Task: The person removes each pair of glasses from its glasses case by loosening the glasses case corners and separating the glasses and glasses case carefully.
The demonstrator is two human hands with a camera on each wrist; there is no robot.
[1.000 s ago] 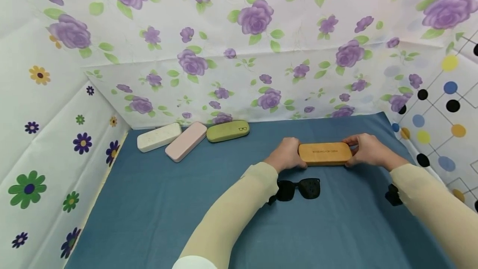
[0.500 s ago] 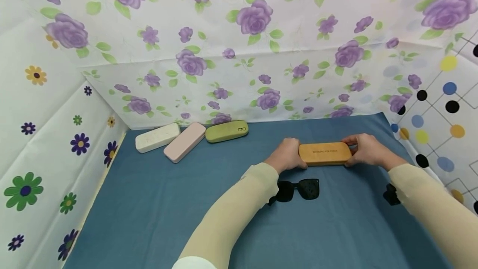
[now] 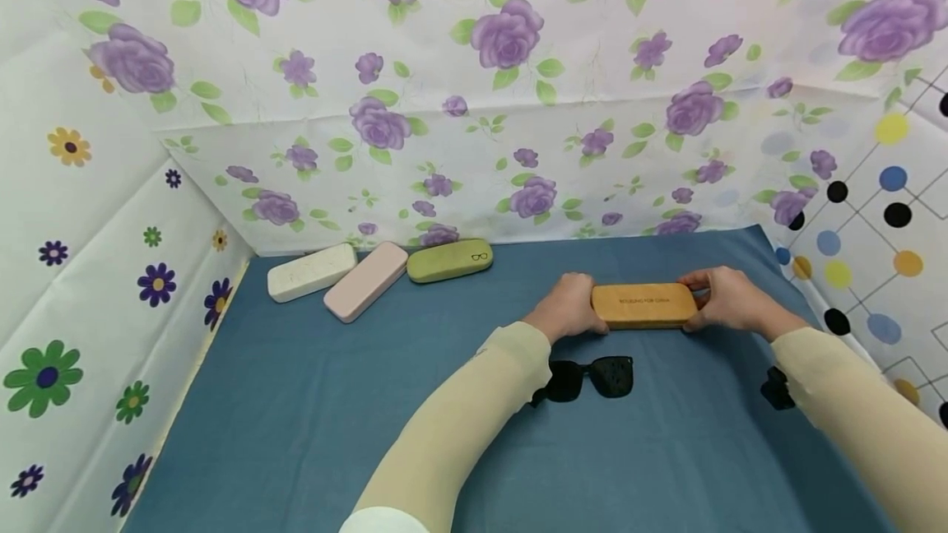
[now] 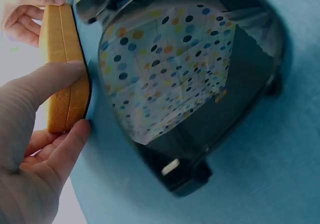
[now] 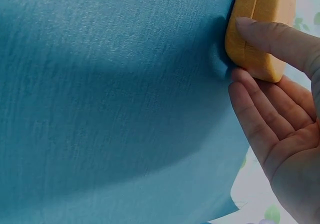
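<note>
A closed orange glasses case (image 3: 644, 306) lies flat on the blue cloth (image 3: 296, 401), right of centre. My left hand (image 3: 570, 308) grips its left end and my right hand (image 3: 722, 298) grips its right end. In the left wrist view the thumb and a finger of the left hand (image 4: 80, 96) pinch the end of the case (image 4: 62, 59). In the right wrist view the right hand (image 5: 239, 51) has its thumb on the case (image 5: 260, 14) and its fingers under the end. Black sunglasses (image 3: 592, 377) lie folded on the cloth just in front of the case, a dark lens (image 4: 185, 84) filling the left wrist view.
Three closed cases lie in a row at the back left: white (image 3: 311, 271), pink (image 3: 366, 280) and green (image 3: 449, 260). Flowered walls (image 3: 474, 146) close in the back and left, a dotted wall (image 3: 874, 229) the right. A small black device (image 3: 778, 389) shows at my right sleeve.
</note>
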